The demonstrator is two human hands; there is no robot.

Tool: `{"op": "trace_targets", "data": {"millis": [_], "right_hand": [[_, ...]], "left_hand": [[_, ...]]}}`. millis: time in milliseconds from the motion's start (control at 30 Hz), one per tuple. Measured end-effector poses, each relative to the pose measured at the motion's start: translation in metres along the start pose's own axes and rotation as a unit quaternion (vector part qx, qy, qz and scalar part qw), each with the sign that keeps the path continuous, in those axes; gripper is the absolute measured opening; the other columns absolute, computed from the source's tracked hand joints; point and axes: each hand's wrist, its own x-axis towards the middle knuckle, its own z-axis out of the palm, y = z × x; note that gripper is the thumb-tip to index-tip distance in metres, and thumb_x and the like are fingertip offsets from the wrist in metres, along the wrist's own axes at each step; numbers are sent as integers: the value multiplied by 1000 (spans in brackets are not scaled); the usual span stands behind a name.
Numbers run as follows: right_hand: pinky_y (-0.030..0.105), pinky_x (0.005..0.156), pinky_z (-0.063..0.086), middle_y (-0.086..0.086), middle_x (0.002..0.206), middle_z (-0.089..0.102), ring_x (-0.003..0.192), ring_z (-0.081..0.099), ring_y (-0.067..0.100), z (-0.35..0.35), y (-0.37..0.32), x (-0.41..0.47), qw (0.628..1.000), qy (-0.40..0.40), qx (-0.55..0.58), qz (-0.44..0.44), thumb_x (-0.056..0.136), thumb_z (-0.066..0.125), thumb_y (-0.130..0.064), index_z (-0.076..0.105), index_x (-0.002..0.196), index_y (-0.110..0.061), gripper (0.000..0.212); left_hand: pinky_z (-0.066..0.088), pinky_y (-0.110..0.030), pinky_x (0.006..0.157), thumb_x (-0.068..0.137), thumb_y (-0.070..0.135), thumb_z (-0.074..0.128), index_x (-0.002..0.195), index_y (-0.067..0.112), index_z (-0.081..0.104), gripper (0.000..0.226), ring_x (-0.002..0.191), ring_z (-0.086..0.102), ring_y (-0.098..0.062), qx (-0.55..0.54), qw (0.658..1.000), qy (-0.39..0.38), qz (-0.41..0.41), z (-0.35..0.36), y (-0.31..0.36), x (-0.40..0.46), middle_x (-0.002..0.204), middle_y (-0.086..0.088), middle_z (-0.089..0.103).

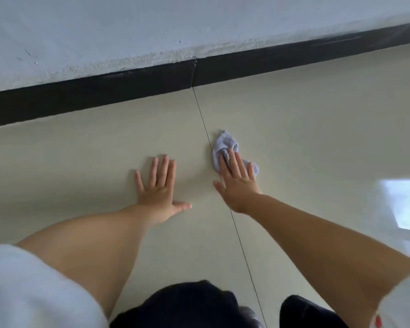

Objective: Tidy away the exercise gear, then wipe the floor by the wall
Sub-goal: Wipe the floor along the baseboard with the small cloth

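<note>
A small crumpled white cloth [225, 144] lies on the pale floor tile [305, 138], just right of a thin grout line [202, 121]. My right hand [237, 183] rests flat on the near part of the cloth, fingers spread and pressing it down. My left hand [160, 188] is planted flat on the bare tile to the left of the grout line, fingers spread, holding nothing. The two hands are about a hand's width apart. No exercise gear is in view.
A black skirting board [104, 95] runs along the foot of a white wall [128, 27], a short way beyond the cloth. My dark-clothed knees [187, 306] are at the bottom edge. A bright window reflection [405, 204] shines on the floor at right.
</note>
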Motion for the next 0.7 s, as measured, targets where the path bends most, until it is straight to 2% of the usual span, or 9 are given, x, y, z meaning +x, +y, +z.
{"op": "trace_targets", "data": {"millis": [67,167,267,333,400,500,567,633,700], "right_hand": [[48,117,-10,2,150,-37,136,-36,18,26,-32,-38,999,-44,15,-24,99,16,-49,-23,147,-18,69],[47,118,-10,0,151,-36,138,-35,17,49,-52,-70,994,-84,14,-70,86,-8,-55,-23,147,-20,72],[39,116,-13,-6,150,-35,136,-36,12,42,-25,-60,994,-56,21,-91,85,-7,-55,-18,149,-22,72],[41,116,-8,-3,153,-31,138,-34,12,31,12,-45,999,-1,37,-32,98,9,-48,-16,150,-19,64],[44,116,-1,-1,157,-24,142,-28,16,20,61,-30,996,38,49,60,102,20,-40,-13,150,-17,63],[49,116,4,4,159,-16,146,-18,21,4,134,-19,971,47,123,199,102,25,-40,-5,152,-16,64],[50,118,5,9,160,-12,146,-14,24,1,153,-16,945,62,172,270,102,25,-41,-2,153,-14,64],[48,118,1,11,159,-13,146,-13,24,9,133,-16,939,85,166,290,101,25,-43,-3,152,-11,66],[47,117,-4,11,159,-14,146,-15,25,33,90,-26,959,106,124,233,101,23,-43,-5,152,-11,66]], "left_hand": [[-17,-60,107,76,73,50,138,22,-36,118,136,-38,-19,-7,1000,3,5,-1,-2,0,133,7,-51],[-16,-60,107,75,76,48,141,21,-33,118,136,-38,-20,-7,1000,10,11,2,-3,3,136,6,-50],[-16,-60,107,73,78,47,139,21,-36,120,135,-38,-18,1,1000,20,5,5,-4,4,136,6,-50],[-17,-61,106,73,78,48,133,21,-41,121,135,-38,-19,12,1000,20,3,5,-3,6,135,6,-51],[-18,-60,106,73,78,48,129,21,-43,121,135,-39,-20,15,1000,19,3,4,-3,6,133,6,-52],[-17,-59,107,73,76,51,137,22,-37,122,136,-38,-19,19,999,29,-5,4,-1,5,131,8,-53],[-17,-59,108,71,77,51,140,22,-35,123,136,-38,-19,24,999,42,-7,6,-2,6,132,8,-52],[-17,-59,108,69,78,51,142,23,-32,124,136,-37,-18,24,998,55,-7,6,-2,6,136,9,-49],[-16,-58,109,69,77,53,145,23,-27,123,138,-34,-17,18,997,74,-10,8,-2,5,145,7,-42]]}}
